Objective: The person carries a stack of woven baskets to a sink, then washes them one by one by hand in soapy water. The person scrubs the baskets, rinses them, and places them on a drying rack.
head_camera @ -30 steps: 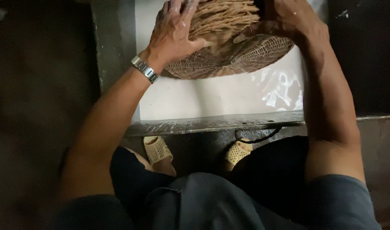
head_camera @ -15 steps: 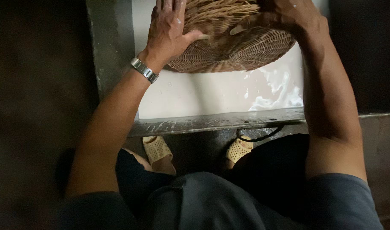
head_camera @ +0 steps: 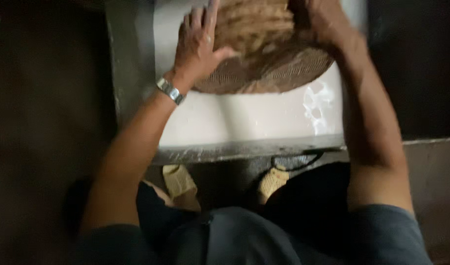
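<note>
Our left hand lies flat with its fingers spread wide against the near left side of the woven basket, palm on the weave and thumb pointing right along the rim. Just below it, on the wrist, we see a metal watch band. Our right hand grips the basket's upper right edge; it is curled over the rim, but the picture is blurred there, so we cannot tell how tightly the fingers close.

Going from near to far: closest to us are our dark shirt and dark trousers, filling the bottom of the head view. Beyond the knees, two pale sandals stand on the dark floor, one to the left and one to the right, and a dark cord loops just beside the right one. Past the feet runs the grey front rim of a trough, wet and stained. Behind that rim lies milky white liquid, with a bright glint on its right side.

The basket sits at the far end, tilted above the white liquid, its round woven underside turned toward us. It holds a heap of tan, stringy strands that rise to the top edge of the view. Whether the basket's lower edge touches the liquid, we cannot tell.
</note>
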